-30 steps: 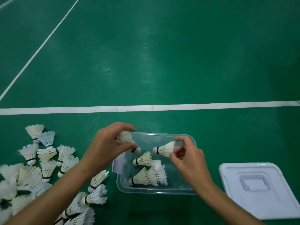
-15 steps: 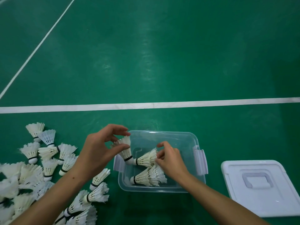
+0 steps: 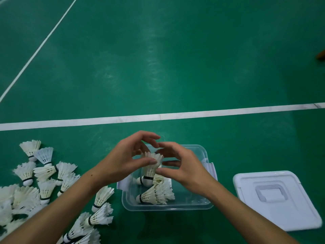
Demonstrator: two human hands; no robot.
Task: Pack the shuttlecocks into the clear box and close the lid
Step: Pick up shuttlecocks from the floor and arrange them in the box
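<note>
The clear box (image 3: 202,206) sits open on the green floor in front of me. Two shuttlecocks (image 3: 155,194) lie on their sides in its near half. Another shuttlecock (image 3: 149,173) stands cork-down in the box's left part, and my left hand (image 3: 125,162) pinches its feather skirt between thumb and fingers. My right hand (image 3: 182,169) hovers cupped over the box's middle with fingers spread. Its thumb tip is right beside that shuttlecock's feathers, and I cannot tell if it touches. The white lid (image 3: 276,206) lies flat to the right of the box.
A loose pile of several white shuttlecocks (image 3: 44,180) covers the floor left of the box, reaching under my left forearm. A white court line (image 3: 228,110) runs across beyond the box. A brown object (image 3: 321,54) shows at the right edge.
My right hand let go of its shuttlecock inside the box and rose, fingers spread. My left hand carried its shuttlecock from the box's left rim inward and set it cork-down.
</note>
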